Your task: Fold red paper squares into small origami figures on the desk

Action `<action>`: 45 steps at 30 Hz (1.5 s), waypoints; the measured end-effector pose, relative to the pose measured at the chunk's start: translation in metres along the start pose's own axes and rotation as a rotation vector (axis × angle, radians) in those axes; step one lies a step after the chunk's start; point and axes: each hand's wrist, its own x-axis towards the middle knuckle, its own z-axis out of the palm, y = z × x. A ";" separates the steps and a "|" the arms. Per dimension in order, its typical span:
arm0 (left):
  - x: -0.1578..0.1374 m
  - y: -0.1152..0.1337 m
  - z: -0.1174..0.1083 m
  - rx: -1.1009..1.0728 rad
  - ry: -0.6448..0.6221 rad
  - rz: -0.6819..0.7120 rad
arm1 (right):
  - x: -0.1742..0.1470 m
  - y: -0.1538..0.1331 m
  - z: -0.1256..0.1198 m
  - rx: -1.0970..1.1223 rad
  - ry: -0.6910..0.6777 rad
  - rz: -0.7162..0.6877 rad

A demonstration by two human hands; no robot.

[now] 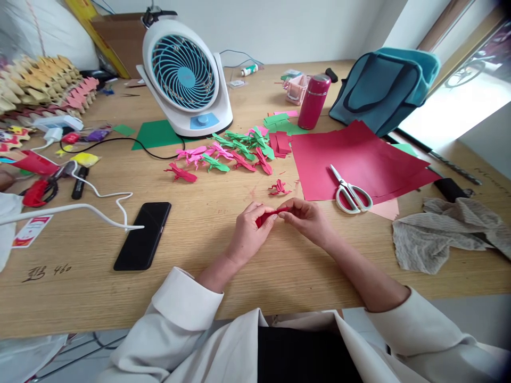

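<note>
A small folded piece of red paper (265, 217) is pinched between my two hands, low above the wooden table. My left hand (250, 230) grips its left end with thumb and fingers. On the right end, the thumb and fingertips of my right hand (305, 219) are closed; they partly hide the paper. Just beyond my fingers lies a little cut red paper figure (279, 187). Further back spreads a cluster of green, pink and red folded paper figures (235, 151). White-handled scissors (351, 192) rest on large red paper sheets (359, 154) at the right.
A white fan (183, 80) stands at the back. Near it are a red flask (314, 101) and a blue bag (383, 90). A black phone (142, 236) with a white cable lies left, a crumpled cloth (447, 231) right. Part of another person's hand (5, 180) shows at the left edge.
</note>
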 end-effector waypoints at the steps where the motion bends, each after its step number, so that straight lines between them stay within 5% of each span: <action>1: 0.000 0.000 0.000 -0.001 0.000 -0.002 | 0.000 0.000 0.000 0.021 0.003 0.013; 12: -0.001 -0.003 0.001 -0.006 -0.017 0.019 | 0.000 -0.007 0.001 0.080 0.060 0.101; 20: 0.000 -0.005 0.003 -0.016 -0.042 0.030 | -0.001 -0.013 -0.004 -0.016 0.054 0.041; 30: 0.002 -0.013 -0.002 0.244 -0.045 0.234 | -0.002 -0.015 -0.005 -0.149 0.087 0.021; 39: 0.003 -0.009 0.000 0.005 -0.125 0.130 | -0.001 -0.011 -0.003 0.007 0.009 0.040; 45: 0.008 -0.010 -0.004 -0.178 -0.063 0.067 | -0.001 -0.013 -0.003 0.031 0.005 -0.018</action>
